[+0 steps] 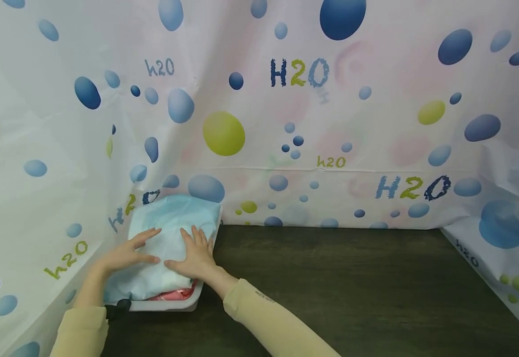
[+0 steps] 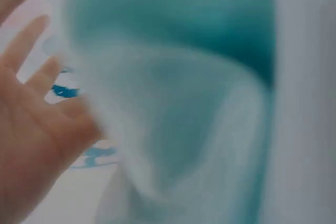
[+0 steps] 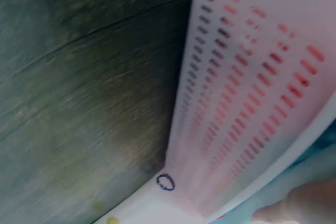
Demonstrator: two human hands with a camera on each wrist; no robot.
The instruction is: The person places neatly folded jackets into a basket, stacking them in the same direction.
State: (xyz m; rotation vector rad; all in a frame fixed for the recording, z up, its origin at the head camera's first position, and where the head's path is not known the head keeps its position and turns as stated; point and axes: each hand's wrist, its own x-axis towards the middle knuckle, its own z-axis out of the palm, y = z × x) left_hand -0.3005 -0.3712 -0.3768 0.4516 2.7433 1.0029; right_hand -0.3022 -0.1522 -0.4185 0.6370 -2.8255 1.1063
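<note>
A light blue cloth, folded and puffed up, lies on top in a white plastic basket. Below its front edge a red patterned cloth peeks out. My left hand is over the left part of the blue cloth, fingers extended. On the right part my right hand rests with spread fingers. In the left wrist view the left hand has its fingers apart beside the blurred blue cloth. The right wrist view shows the basket's slotted wall, red showing through, and part of the right hand.
A dark wooden table extends to the right of the basket. White sheeting printed with blue and green drops and H2O lettering rises behind and at both sides. The basket stands close to the left sheeting. A black wrist strap piece shows by the left sleeve.
</note>
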